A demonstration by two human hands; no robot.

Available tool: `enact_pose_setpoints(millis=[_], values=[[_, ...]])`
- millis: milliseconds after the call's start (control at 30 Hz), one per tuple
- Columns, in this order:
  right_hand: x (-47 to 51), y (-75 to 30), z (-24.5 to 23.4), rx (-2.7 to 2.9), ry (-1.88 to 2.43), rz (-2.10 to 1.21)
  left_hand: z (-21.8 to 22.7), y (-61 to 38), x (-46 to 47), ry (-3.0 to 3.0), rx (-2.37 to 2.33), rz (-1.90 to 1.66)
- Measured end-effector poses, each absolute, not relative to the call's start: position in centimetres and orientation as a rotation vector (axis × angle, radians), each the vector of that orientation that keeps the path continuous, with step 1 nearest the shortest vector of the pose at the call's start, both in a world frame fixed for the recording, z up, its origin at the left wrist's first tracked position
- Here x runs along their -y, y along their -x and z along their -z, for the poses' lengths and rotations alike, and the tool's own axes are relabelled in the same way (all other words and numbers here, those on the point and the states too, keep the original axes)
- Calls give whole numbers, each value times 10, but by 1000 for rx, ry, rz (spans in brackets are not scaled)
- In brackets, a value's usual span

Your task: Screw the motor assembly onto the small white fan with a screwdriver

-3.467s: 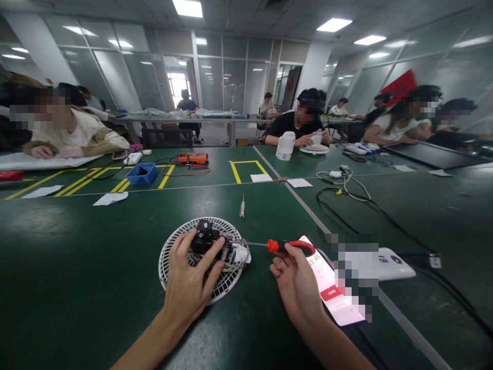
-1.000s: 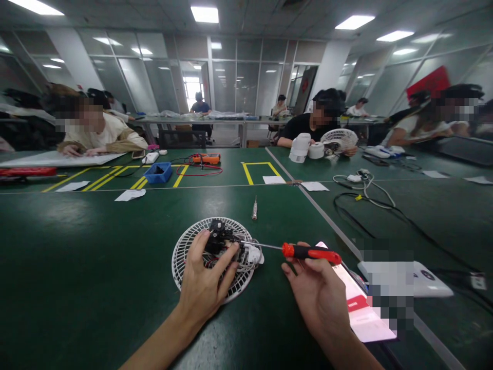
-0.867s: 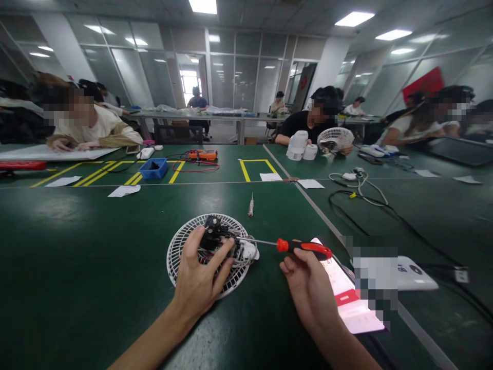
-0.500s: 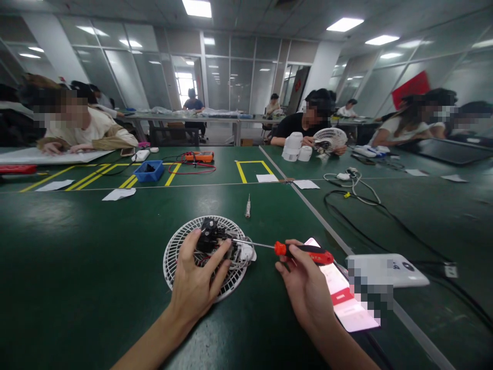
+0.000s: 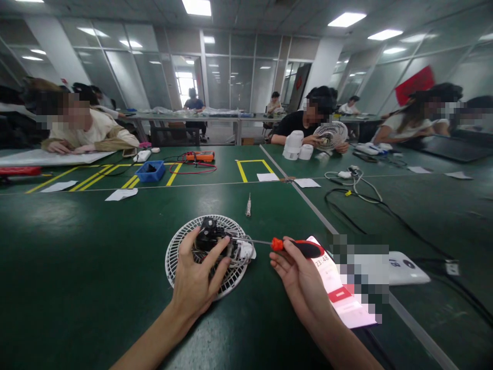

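A white round fan grille [image 5: 173,267] lies on the green table, with a black motor unit [image 5: 208,234], wires and a white plastic part [image 5: 247,251] on top of it. My left hand [image 5: 198,272] is closed around the motor unit from the near side, fingertips on its edges. In my right hand [image 5: 298,272] is a red and black screwdriver [image 5: 304,248], held level and pointing left. Its shaft reaches the side of the motor unit beside my left index finger; the tip itself is hidden.
A small clear-handled screwdriver [image 5: 248,206] lies beyond the grille. To the right are a lit phone [image 5: 339,293], a white device [image 5: 408,267] and black cables [image 5: 404,221]. Farther off stand a blue bin [image 5: 150,172] and an orange multimeter [image 5: 201,156]. A co-worker [image 5: 296,126] holds another fan grille.
My right hand and the screwdriver have shifted slightly left, toward the motor unit, and the handle has turned in the fingers. My left hand stays on the motor unit.
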State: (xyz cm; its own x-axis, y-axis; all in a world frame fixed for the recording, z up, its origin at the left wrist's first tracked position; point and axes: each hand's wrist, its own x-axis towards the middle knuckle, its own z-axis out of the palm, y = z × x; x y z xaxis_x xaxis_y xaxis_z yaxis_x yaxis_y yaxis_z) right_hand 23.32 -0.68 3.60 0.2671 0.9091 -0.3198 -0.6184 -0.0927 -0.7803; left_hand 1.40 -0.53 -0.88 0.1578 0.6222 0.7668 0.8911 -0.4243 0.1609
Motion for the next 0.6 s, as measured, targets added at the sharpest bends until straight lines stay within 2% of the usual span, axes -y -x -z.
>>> enact_pose_setpoints(millis=[433, 600], values=[[9, -236, -39, 231, 892, -1414, 0, -12, 3, 2081, 1443, 1149], [4, -235, -30, 263, 1008, -1406, -6, -15, 2, 2013, 1444, 1190]])
